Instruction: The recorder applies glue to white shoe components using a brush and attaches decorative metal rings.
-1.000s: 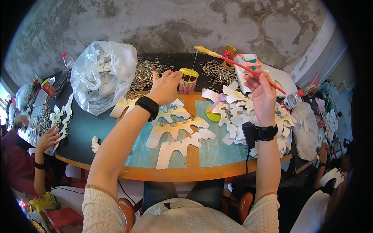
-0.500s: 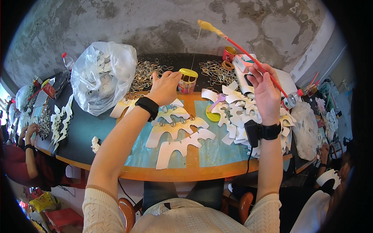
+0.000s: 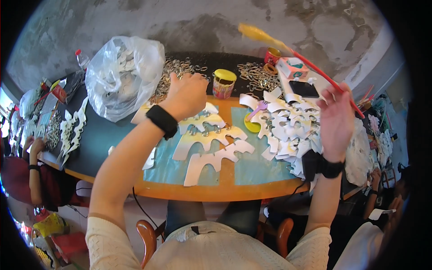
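My right hand point(image 3: 337, 121) is raised at the right, its fingers closed around a long red-handled brush point(image 3: 315, 69). Thick yellow paste coats the brush's far end, which is blurred in the air. My left hand point(image 3: 188, 94) hovers by a pile of metal rings point(image 3: 182, 67), fingers bent and apart, some tips hidden; I see nothing in it. To its right stands a tin point(image 3: 223, 84) with a yellow top. White, scalloped pieces with yellow-tinted edges, such as the front piece point(image 3: 202, 168), lie overlapped in rows below my left hand, rings showing along some of their edges.
A clear plastic bag point(image 3: 123, 85) of white pieces stands left. A heap of white pieces point(image 3: 294, 130) lies right, beside a purple fork point(image 3: 258, 109) and a yellow-green dish point(image 3: 252, 125). Farther back are more rings point(image 3: 258, 77), a tissue box point(image 3: 292, 67) and a phone point(image 3: 303, 88).
My right hand has moved right with the brush, and the thin strand between brush and tin no longer shows. My left hand has moved away from the tin, toward the rings.
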Action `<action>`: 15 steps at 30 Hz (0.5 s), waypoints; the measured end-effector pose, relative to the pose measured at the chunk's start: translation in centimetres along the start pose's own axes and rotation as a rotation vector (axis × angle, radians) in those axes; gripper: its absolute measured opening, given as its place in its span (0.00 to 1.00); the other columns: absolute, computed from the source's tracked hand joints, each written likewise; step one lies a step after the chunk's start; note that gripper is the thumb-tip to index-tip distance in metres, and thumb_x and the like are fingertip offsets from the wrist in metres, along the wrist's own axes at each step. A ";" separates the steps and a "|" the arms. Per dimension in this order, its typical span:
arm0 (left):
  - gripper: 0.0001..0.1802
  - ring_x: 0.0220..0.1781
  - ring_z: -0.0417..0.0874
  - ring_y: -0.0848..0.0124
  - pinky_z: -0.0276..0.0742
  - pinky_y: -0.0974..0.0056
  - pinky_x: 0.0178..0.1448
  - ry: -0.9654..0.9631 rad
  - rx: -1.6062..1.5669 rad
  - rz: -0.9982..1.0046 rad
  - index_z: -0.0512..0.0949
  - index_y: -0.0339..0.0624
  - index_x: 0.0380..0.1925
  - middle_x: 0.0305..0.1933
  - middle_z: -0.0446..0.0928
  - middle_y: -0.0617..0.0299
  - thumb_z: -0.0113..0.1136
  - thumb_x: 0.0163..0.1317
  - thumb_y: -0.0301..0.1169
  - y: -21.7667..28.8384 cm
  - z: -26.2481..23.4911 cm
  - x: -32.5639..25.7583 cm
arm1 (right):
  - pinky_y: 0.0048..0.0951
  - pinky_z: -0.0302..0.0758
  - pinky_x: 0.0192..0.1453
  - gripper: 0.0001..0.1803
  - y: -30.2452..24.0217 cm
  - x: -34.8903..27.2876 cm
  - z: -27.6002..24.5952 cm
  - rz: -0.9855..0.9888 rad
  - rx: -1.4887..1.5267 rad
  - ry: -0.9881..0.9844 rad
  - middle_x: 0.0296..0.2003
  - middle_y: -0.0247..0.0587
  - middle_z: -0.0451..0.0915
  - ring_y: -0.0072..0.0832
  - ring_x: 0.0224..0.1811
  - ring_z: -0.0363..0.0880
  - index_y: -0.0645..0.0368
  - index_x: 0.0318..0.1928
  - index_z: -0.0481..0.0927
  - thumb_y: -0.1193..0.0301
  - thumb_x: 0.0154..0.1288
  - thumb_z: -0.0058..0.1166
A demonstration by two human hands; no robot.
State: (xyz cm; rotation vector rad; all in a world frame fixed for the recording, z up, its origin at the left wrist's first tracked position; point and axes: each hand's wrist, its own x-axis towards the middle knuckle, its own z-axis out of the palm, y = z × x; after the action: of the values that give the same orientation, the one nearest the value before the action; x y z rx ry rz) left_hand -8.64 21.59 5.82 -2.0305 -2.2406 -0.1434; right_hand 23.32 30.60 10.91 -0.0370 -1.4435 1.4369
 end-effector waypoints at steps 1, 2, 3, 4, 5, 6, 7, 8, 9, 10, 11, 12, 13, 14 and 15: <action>0.10 0.52 0.78 0.58 0.65 0.40 0.56 -0.031 -0.009 -0.030 0.79 0.41 0.40 0.46 0.79 0.56 0.55 0.61 0.31 0.5 -2.1 -1.4 | 0.30 0.72 0.54 0.18 -0.7 -1.2 0.0 0.037 -0.038 0.024 0.49 0.38 0.78 0.28 0.50 0.75 0.56 0.59 0.71 0.62 0.76 0.43; 0.07 0.44 0.82 0.56 0.70 0.44 0.50 -0.066 -0.022 -0.055 0.79 0.41 0.32 0.37 0.81 0.55 0.56 0.61 0.33 1.2 -3.7 -3.0 | 0.31 0.74 0.49 0.17 -0.9 -2.6 0.0 0.050 -0.013 0.118 0.44 0.39 0.79 0.29 0.46 0.76 0.58 0.57 0.72 0.62 0.76 0.42; 0.08 0.40 0.82 0.55 0.72 0.47 0.45 -0.066 -0.040 -0.052 0.78 0.41 0.28 0.33 0.81 0.54 0.57 0.61 0.33 1.9 -5.0 -4.6 | 0.31 0.75 0.45 0.17 -1.5 -4.0 0.2 0.057 0.002 0.214 0.40 0.41 0.80 0.30 0.41 0.78 0.61 0.55 0.72 0.63 0.76 0.42; 0.09 0.35 0.82 0.54 0.73 0.50 0.40 -0.065 -0.056 -0.054 0.76 0.41 0.25 0.28 0.80 0.53 0.57 0.61 0.33 2.6 -6.0 -6.6 | 0.30 0.74 0.43 0.15 -2.3 -5.2 1.0 0.092 -0.053 0.244 0.36 0.39 0.78 0.29 0.38 0.76 0.61 0.50 0.73 0.63 0.76 0.41; 0.07 0.37 0.82 0.54 0.74 0.54 0.37 0.000 -0.122 0.016 0.76 0.41 0.27 0.30 0.80 0.52 0.58 0.60 0.32 2.9 -6.3 -9.5 | 0.31 0.74 0.42 0.14 -2.3 -6.4 1.3 0.095 -0.109 0.235 0.36 0.39 0.77 0.29 0.36 0.77 0.62 0.47 0.72 0.63 0.76 0.41; 0.06 0.39 0.81 0.54 0.74 0.54 0.38 0.067 -0.079 0.083 0.75 0.42 0.27 0.33 0.80 0.55 0.59 0.59 0.30 3.4 -6.3 -12.7 | 0.31 0.75 0.41 0.14 -2.0 -7.5 1.9 0.125 -0.145 0.238 0.35 0.40 0.78 0.30 0.35 0.77 0.62 0.46 0.72 0.64 0.76 0.41; 0.05 0.40 0.80 0.54 0.74 0.54 0.38 0.020 -0.135 0.130 0.75 0.42 0.32 0.36 0.78 0.55 0.60 0.58 0.29 3.9 -5.5 -15.4 | 0.32 0.75 0.40 0.13 -1.6 -8.5 2.6 0.153 -0.188 0.244 0.34 0.41 0.78 0.30 0.33 0.77 0.63 0.46 0.72 0.64 0.76 0.41; 0.08 0.41 0.79 0.54 0.74 0.54 0.39 -0.023 -0.193 0.185 0.75 0.42 0.37 0.39 0.77 0.56 0.60 0.57 0.28 4.3 -4.3 -17.3 | 0.32 0.75 0.40 0.13 -1.2 -9.3 3.2 0.157 -0.184 0.241 0.34 0.41 0.78 0.30 0.33 0.77 0.63 0.46 0.72 0.64 0.76 0.41; 0.08 0.41 0.79 0.54 0.74 0.54 0.39 -0.028 -0.194 0.176 0.75 0.42 0.37 0.39 0.77 0.56 0.60 0.57 0.28 5.0 -2.8 -18.7 | 0.32 0.75 0.40 0.13 -0.7 -10.1 3.7 0.205 -0.206 0.234 0.33 0.42 0.79 0.30 0.32 0.78 0.63 0.45 0.72 0.65 0.76 0.41; 0.14 0.42 0.78 0.54 0.74 0.54 0.40 0.061 -0.276 0.143 0.73 0.41 0.44 0.40 0.75 0.55 0.60 0.57 0.27 5.9 -1.0 -19.9 | 0.32 0.76 0.40 0.13 -0.2 -10.8 4.2 0.253 -0.218 0.221 0.32 0.43 0.79 0.30 0.31 0.79 0.64 0.45 0.73 0.66 0.76 0.42; 0.20 0.42 0.78 0.53 0.74 0.54 0.41 0.142 -0.368 0.118 0.72 0.40 0.50 0.42 0.73 0.55 0.61 0.56 0.26 6.3 0.9 -19.9 | 0.32 0.76 0.40 0.13 0.7 -11.3 4.5 0.268 -0.216 0.220 0.32 0.43 0.79 0.30 0.31 0.79 0.64 0.45 0.73 0.66 0.76 0.42; 0.20 0.42 0.78 0.53 0.74 0.54 0.41 0.131 -0.374 0.110 0.72 0.40 0.50 0.42 0.73 0.55 0.61 0.56 0.26 6.2 2.2 -19.7 | 0.31 0.77 0.41 0.12 1.5 -11.6 4.9 0.314 -0.215 0.252 0.32 0.43 0.80 0.30 0.32 0.79 0.64 0.45 0.73 0.66 0.75 0.42; 0.25 0.42 0.77 0.52 0.74 0.54 0.41 0.100 -0.427 -0.035 0.69 0.40 0.55 0.43 0.72 0.53 0.61 0.56 0.25 6.4 3.3 -19.8 | 0.31 0.77 0.42 0.12 1.9 -12.2 5.0 0.353 -0.213 0.281 0.32 0.43 0.81 0.29 0.33 0.80 0.64 0.45 0.73 0.67 0.75 0.43; 0.30 0.41 0.77 0.51 0.74 0.54 0.42 0.070 -0.478 -0.176 0.65 0.41 0.60 0.43 0.71 0.51 0.60 0.56 0.24 6.4 4.1 -19.8 | 0.30 0.78 0.43 0.12 2.1 -12.6 5.0 0.356 -0.220 0.269 0.33 0.44 0.81 0.29 0.34 0.81 0.65 0.45 0.74 0.68 0.75 0.44; 0.30 0.41 0.77 0.51 0.74 0.54 0.42 0.068 -0.478 -0.180 0.65 0.41 0.60 0.43 0.71 0.51 0.60 0.56 0.24 6.4 4.8 -19.8 | 0.30 0.78 0.43 0.12 2.2 -13.0 5.1 0.360 -0.218 0.267 0.33 0.44 0.81 0.29 0.34 0.81 0.65 0.45 0.74 0.68 0.75 0.44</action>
State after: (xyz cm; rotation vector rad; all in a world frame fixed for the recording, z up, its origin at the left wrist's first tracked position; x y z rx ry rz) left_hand -0.49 3.43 -1.90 -1.9699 -2.5247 -0.8233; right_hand 24.52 19.19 2.68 -0.6303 -1.4086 1.4846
